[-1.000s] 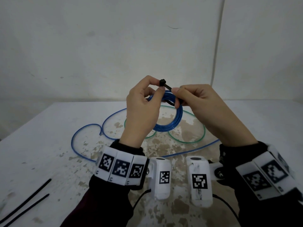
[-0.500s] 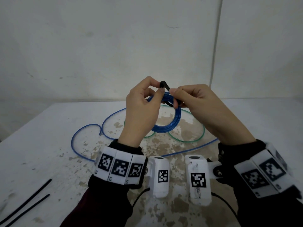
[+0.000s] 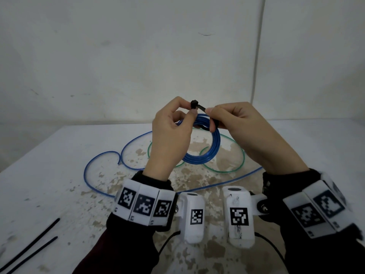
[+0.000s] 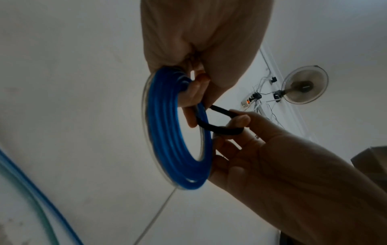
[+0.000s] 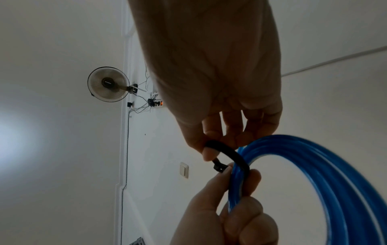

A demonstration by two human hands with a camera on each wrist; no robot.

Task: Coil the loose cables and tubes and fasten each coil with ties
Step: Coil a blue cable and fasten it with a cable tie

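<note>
Cinching tie round blue coil: my L hand pinches coil and tie head, R hand pinches strap. Loop slack; blue tail, green tube left.

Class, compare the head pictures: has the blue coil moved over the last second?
No. The blue coil hangs at the same spot against the green tube on the table.
</note>
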